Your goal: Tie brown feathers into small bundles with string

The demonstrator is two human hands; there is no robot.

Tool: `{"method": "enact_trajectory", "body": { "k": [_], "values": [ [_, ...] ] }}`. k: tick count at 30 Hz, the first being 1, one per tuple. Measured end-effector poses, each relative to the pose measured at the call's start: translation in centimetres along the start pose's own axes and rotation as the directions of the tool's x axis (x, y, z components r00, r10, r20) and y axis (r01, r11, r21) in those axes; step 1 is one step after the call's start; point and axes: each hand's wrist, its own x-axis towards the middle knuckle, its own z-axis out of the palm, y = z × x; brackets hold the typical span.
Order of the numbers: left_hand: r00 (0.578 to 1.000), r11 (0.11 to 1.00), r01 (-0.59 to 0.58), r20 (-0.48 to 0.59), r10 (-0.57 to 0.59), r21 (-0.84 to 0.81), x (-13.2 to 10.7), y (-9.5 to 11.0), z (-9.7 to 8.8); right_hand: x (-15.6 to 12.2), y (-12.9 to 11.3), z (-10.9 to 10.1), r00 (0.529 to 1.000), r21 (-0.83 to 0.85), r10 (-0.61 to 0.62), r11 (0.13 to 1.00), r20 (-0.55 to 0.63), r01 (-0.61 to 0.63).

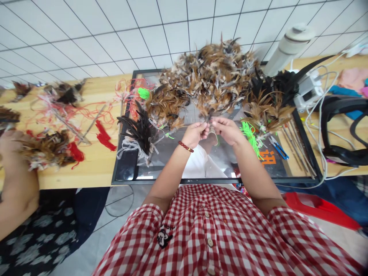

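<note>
In the middle of the head view, my left hand [198, 133] and my right hand [227, 130] meet over a dark glass-topped panel [172, 168]. Both are closed in a pinch, fingertips nearly touching. A small greyish-brown feather [209, 115] sticks up between them; its lower end is hidden by the fingers. Just beyond lies a big heap of brown feathers [212, 76]. Nearest my left hand is a smaller brown feather bunch [166, 103], with black feathers [140, 128] farther left. Bright green strands [250, 136] lie beside my right wrist.
Blue-handled snips [278, 147] and thin sticks [299, 145] lie on the right. Behind them stand a white bottle [289, 48] and a plug block [309, 92] with loose cables. At left, a co-worker's arm [18, 180] reaches feathers near red yarn [105, 136].
</note>
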Motion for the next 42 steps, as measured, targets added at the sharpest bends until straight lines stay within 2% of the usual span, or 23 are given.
{"method": "enact_trajectory", "body": {
  "k": [2, 3, 9, 12, 14, 16, 18, 21, 24, 26, 27, 28, 29, 31, 32, 34, 35, 37, 38, 42],
  "values": [
    [0.994, 0.997, 0.077, 0.08, -0.079, 0.024, -0.1, 0.0, -0.2, -0.3, -0.2, 0.1, 0.988, 0.016, 0.101, 0.994, 0.117, -0.104],
    [0.988, 0.994, 0.104, 0.112, -0.108, 0.041, -0.1, -0.1, -0.3, -0.3, -0.2, 0.1, 0.985, 0.007, 0.116, 0.993, 0.131, -0.118],
    [0.97, 0.986, 0.143, 0.187, -0.156, 0.08, 0.1, -0.7, -0.6, -0.1, 0.2, 0.5, 1.0, -0.051, 0.011, 0.999, 0.002, -0.01],
    [0.989, 0.992, 0.083, 0.118, -0.094, 0.095, 0.2, -0.9, -0.5, 0.2, 0.8, 0.6, 0.998, -0.12, -0.049, 0.992, -0.035, 0.044],
    [0.999, 0.998, -0.036, 0.017, 0.035, 0.044, 0.4, -0.8, -0.4, 0.5, 1.1, 0.4, 0.979, -0.189, -0.163, 0.972, -0.125, 0.138],
    [0.979, 0.983, -0.177, -0.107, 0.172, -0.042, 0.6, -0.5, -0.4, 1.1, 1.2, 0.2, 0.94, -0.338, -0.286, 0.917, -0.186, 0.212],
    [0.938, 0.955, -0.283, -0.235, 0.255, -0.093, 0.9, -0.1, -0.5, 1.8, 1.0, 0.1, 0.925, -0.569, -0.365, 0.785, -0.108, 0.243],
    [0.881, 0.928, -0.36, -0.363, 0.303, -0.1, 1.3, 0.2, -0.8, 3.3, 0.3, 0.6, 0.916, -0.845, -0.387, 0.451, 0.105, 0.287],
    [0.83, 0.905, -0.416, -0.443, 0.338, -0.088, 1.6, 0.2, -1.1, 4.7, -0.3, 1.3, 0.915, -0.955, -0.364, 0.163, 0.177, 0.249],
    [0.797, 0.886, -0.454, -0.488, 0.355, -0.097, 1.8, 0.3, -1.4, 5.4, -0.4, 1.3, 0.916, -0.969, -0.35, 0.076, 0.196, 0.236],
    [0.786, 0.878, -0.467, -0.503, 0.359, -0.105, 1.8, 0.3, -1.5, 5.6, -0.3, 1.2, 0.91, -0.964, -0.358, 0.079, 0.211, 0.254],
    [0.78, 0.872, -0.476, -0.513, 0.359, -0.112, 1.9, 0.4, -1.6, 5.6, -0.2, 1.1, 0.897, -0.951, -0.383, 0.119, 0.22, 0.284],
    [0.778, 0.87, -0.478, -0.516, 0.358, -0.117, 2.0, 0.4, -1.7, 5.6, -0.1, 0.9, 0.88, -0.928, -0.425, 0.197, 0.21, 0.317],
    [0.787, 0.873, -0.471, -0.507, 0.353, -0.123, 2.0, 0.4, -1.8, 5.2, 0.1, 0.7, 0.854, -0.819, -0.509, 0.443, 0.106, 0.366],
    [0.796, 0.878, -0.463, -0.495, 0.348, -0.126, 2.0, 0.4, -1.7, 4.9, 0.2, 0.7, 0.862, -0.717, -0.505, 0.592, 0.025, 0.368],
    [0.826, 0.895, -0.428, -0.457, 0.33, -0.128, 1.9, 0.2, -1.6, 4.2, 0.2, 0.9, 0.921, -0.446, -0.377, 0.844, -0.096, 0.298],
    [0.844, 0.906, -0.403, -0.435, 0.315, -0.125, 1.9, 0.2, -1.4, 3.9, 0.2, 1.1, 0.952, -0.318, -0.284, 0.918, -0.112, 0.237],
    [0.868, 0.927, -0.358, -0.404, 0.288, -0.108, 1.7, 0.0, -1.3, 3.6, 0.0, 1.5, 0.983, -0.171, -0.159, 0.975, -0.092, 0.142],
    [0.872, 0.932, -0.348, -0.399, 0.284, -0.098, 1.6, 0.0, -1.2, 3.5, 0.0, 1.7, 0.985, -0.16, -0.149, 0.978, -0.084, 0.134],
    [0.848, 0.915, -0.395, -0.415, 0.33, -0.078, 1.5, 0.1, -1.4, 3.4, -0.1, 1.9, 0.969, -0.254, -0.238, 0.943, -0.068, 0.214]
  ]
}}
